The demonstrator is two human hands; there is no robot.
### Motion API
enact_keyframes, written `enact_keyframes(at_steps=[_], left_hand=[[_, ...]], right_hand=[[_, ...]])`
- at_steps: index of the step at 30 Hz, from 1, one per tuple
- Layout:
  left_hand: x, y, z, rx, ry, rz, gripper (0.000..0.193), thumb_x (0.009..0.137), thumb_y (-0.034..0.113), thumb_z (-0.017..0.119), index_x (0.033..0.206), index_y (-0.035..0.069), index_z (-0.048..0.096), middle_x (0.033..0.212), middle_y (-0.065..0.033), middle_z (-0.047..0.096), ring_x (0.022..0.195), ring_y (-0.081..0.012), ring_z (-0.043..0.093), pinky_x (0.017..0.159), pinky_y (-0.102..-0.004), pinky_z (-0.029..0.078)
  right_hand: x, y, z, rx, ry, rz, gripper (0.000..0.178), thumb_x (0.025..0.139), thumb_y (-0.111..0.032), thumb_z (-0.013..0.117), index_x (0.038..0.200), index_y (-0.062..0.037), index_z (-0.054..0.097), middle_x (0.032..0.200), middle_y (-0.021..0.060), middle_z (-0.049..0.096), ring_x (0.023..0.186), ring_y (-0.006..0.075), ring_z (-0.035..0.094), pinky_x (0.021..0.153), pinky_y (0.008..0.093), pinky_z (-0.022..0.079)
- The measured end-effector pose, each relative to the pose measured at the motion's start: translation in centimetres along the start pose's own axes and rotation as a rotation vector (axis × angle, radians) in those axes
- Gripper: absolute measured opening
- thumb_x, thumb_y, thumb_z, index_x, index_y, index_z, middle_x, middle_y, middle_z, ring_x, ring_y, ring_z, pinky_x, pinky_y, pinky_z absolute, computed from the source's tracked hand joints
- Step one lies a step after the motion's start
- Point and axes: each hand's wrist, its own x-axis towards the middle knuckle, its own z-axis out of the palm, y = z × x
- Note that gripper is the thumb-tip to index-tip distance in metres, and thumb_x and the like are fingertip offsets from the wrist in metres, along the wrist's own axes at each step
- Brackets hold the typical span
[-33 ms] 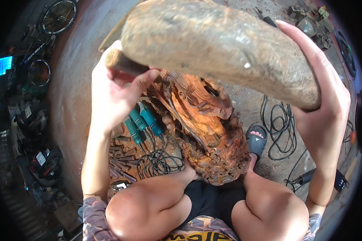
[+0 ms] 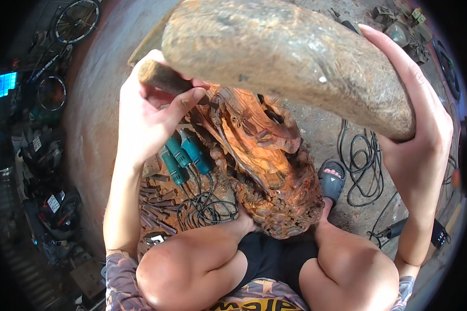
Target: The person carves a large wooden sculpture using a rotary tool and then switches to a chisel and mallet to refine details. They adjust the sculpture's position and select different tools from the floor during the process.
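My left hand (image 2: 148, 116) is closed around the wooden handle of a chisel (image 2: 166, 79), whose dark blade points right toward a carved reddish-brown wood piece (image 2: 262, 160). This gnarled carving stands on the floor between my feet, its orange grain showing along the middle. In my right hand (image 2: 420, 122) is a thick, worn wooden mallet (image 2: 290, 57), gripped at its right end. The mallet spans the top of the view, its left end close to the chisel handle; whether they touch I cannot tell. It hides the far part of the carving.
Several green power tools (image 2: 184, 155) with coiled black cords lie left of the carving, beside a spread of loose chisels (image 2: 158, 202). Another black cable (image 2: 360, 168) loops on the floor at right, near my sandal (image 2: 331, 179). A bicycle (image 2: 52, 78) and motorbikes (image 2: 49, 207) stand far left.
The mallet has shifted slightly right, showing more of the chisel's handle and blade. Both hands keep their grip, and the carving stays in place.
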Motion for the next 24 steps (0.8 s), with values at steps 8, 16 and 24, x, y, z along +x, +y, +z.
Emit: enact_keyframes(at_steps=[8, 16, 24], left_hand=[[0.9, -1.0, 0.0, 0.131, -0.05, 0.098, 0.024, 0.082, -0.008, 0.072, 0.098, 0.003, 0.058, 0.09, -0.0043, 0.069, 0.088, -0.0098, 0.068, 0.077, -0.0245, 0.056], [1.3, -0.7, 0.3, 0.251, -0.064, 0.142, 0.021, 0.081, -0.003, 0.074, 0.093, 0.005, 0.06, 0.086, -0.0022, 0.069, 0.084, -0.0082, 0.067, 0.071, -0.0245, 0.056], [0.8, -0.5, 1.9, 0.505, -0.148, 0.382, 0.019, 0.079, -0.005, 0.071, 0.096, 0.0, 0.065, 0.083, -0.0142, 0.068, 0.076, -0.0247, 0.072, 0.068, -0.0313, 0.058]], right_hand=[[-1.4, 1.4, 0.0, -0.032, -0.036, 0.041, 0.071, 0.068, 0.014, 0.074, 0.135, -0.007, 0.059, 0.13, 0.0108, 0.065, 0.118, 0.0263, 0.064, 0.097, 0.0349, 0.052], [-1.2, 1.9, -0.5, 0.003, -0.023, 0.006, 0.07, 0.07, 0.013, 0.073, 0.136, -0.0071, 0.058, 0.131, 0.0093, 0.065, 0.121, 0.0258, 0.063, 0.098, 0.0367, 0.052], [-0.8, 0.9, -0.7, -0.115, -0.052, 0.03, 0.071, 0.069, 0.016, 0.07, 0.135, -0.0074, 0.059, 0.129, 0.0102, 0.066, 0.118, 0.0266, 0.064, 0.098, 0.0362, 0.052]])
